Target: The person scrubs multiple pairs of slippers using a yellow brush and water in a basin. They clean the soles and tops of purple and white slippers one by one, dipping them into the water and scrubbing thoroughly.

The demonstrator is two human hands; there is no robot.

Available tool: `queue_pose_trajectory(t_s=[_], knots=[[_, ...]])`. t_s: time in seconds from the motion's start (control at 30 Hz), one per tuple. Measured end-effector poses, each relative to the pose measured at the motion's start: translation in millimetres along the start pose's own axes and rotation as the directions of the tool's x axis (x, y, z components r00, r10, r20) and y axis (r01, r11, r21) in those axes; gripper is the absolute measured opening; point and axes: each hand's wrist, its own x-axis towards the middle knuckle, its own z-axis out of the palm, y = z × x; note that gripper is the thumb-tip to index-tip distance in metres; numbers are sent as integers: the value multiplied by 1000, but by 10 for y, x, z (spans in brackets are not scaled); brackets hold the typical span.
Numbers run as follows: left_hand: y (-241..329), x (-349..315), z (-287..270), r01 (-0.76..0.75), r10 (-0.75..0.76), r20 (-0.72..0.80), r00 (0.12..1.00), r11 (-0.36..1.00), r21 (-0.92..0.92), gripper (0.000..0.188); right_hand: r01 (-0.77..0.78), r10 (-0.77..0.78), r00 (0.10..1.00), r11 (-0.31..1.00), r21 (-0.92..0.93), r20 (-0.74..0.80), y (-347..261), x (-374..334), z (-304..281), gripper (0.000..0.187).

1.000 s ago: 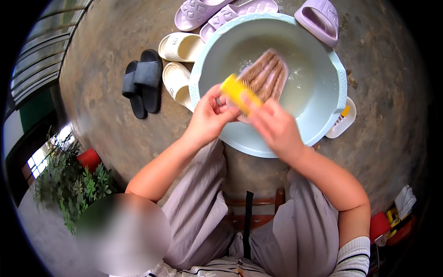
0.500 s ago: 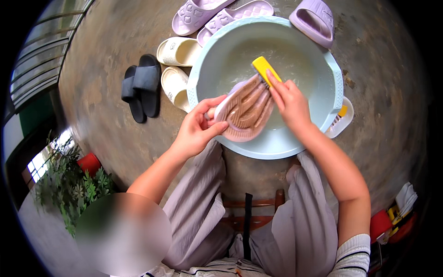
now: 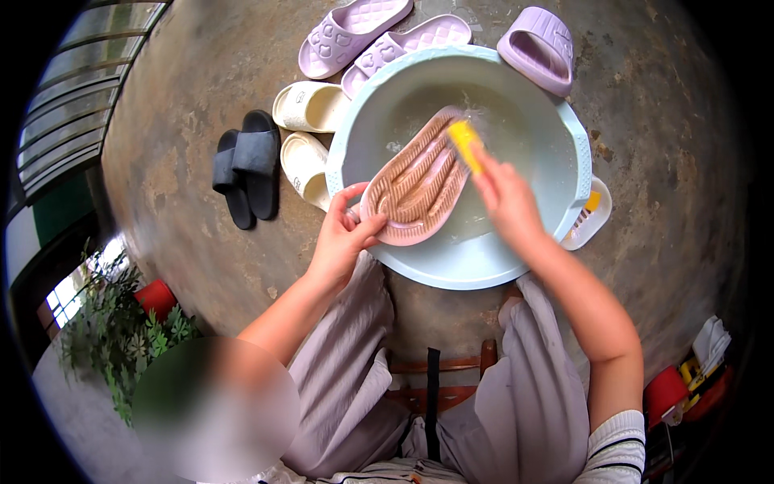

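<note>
A slipper (image 3: 415,181) is tilted over the basin with its ridged, brown-stained sole facing up. My left hand (image 3: 345,235) grips its near end, thumb on the sole and the other fingers underneath. In my right hand (image 3: 509,202) is a yellow scrubbing brush (image 3: 465,145), held at the sole's right edge near the far end; the bristles are blurred by motion. Below both lies the pale blue basin (image 3: 459,278), which holds cloudy water (image 3: 504,105).
Two lilac slippers (image 3: 343,40) lie beyond the basin, and another lilac slipper (image 3: 538,52) touches its far right rim. Cream slippers (image 3: 310,107) and black slippers (image 3: 260,173) stand left. A white dish (image 3: 595,218) sits right of the basin. A potted plant (image 3: 153,339) is at lower left.
The brush has moved slightly down from the slipper's far tip to its right edge. The slipper's sole now shows more fully, stretched toward the far side. The whole view has shifted slightly.
</note>
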Motion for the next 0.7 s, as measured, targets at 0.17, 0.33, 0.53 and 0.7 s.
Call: queue_pose_trajectory(t_s=[0.17, 0.33, 0.53, 0.7], knots=[[21, 114, 280, -12, 11, -14, 1000, 1000, -24, 74, 66, -80, 993, 985, 159, 87, -612, -464, -99, 48], [93, 60, 269, -30, 32, 48, 998, 999, -39, 74, -39, 38, 999, 995, 93, 14, -294, -313, -118, 44], [128, 34, 239, -16, 24, 105, 994, 997, -79, 75, -13, 4, 998, 987, 158, 58, -451, -373, -226, 43], [188, 39, 159, -42, 50, 120, 992, 997, -68, 75, 44, -55, 997, 978, 205, 45, -648, -495, -195, 43]])
